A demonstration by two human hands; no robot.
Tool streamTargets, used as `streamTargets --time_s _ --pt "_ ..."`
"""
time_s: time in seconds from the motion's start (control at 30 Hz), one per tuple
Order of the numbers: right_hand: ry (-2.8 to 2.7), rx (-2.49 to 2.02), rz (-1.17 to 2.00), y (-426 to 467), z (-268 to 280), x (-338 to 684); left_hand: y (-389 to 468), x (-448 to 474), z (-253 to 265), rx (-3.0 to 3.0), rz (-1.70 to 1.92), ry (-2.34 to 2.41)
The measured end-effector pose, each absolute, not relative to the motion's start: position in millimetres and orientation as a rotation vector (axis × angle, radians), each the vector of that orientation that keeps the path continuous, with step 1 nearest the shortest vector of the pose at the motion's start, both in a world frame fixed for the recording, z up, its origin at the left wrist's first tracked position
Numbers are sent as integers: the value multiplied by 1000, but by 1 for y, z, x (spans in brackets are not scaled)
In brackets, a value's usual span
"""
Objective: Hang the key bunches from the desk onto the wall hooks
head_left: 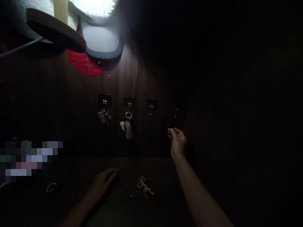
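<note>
My right hand (pixel 178 142) is raised in front of the dark wooden panel, just below the rightmost hook (pixel 176 112). Its fingers are pinched together; small glints show at the fingertips, but what they hold is too dark to name. My left hand (pixel 101 183) lies low over the dark surface with its fingers stretched out. Close to its fingertips are faint shiny bits that I cannot make out. Between the two hands lies a bunch of keys with a yellow cord (pixel 146 188).
Keys (pixel 104 117) hang under the leftmost hook (pixel 104 101). A key ring with a grey fob (pixel 128 130) hangs from the second hook (pixel 130 103); a third hook (pixel 151 107) follows. Above are a bright lamp (pixel 103 41) and a red paper cutout (pixel 86 64). A ring (pixel 51 187) lies lower left.
</note>
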State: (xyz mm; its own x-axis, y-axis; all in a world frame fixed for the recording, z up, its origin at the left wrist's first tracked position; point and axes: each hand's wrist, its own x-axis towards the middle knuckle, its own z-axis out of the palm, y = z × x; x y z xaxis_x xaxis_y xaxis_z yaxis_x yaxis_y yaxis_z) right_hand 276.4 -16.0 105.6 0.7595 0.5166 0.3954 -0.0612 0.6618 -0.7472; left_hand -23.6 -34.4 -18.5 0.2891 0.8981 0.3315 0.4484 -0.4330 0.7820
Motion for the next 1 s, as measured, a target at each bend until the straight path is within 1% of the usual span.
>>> streamTargets --time_s 0.17,0.37,0.63,1.0 --pt "-630 -708 341 -7 137 301 -35 -23 -15 2035 977 1216" --pt "-622 -737 347 0 145 316 -33 -23 -17 2054 974 1225" --pt "-616 -822 380 7 132 324 -33 -22 -17 2080 952 1243" --pt "-684 -926 454 -1 93 321 -35 -24 -19 2088 992 1232"
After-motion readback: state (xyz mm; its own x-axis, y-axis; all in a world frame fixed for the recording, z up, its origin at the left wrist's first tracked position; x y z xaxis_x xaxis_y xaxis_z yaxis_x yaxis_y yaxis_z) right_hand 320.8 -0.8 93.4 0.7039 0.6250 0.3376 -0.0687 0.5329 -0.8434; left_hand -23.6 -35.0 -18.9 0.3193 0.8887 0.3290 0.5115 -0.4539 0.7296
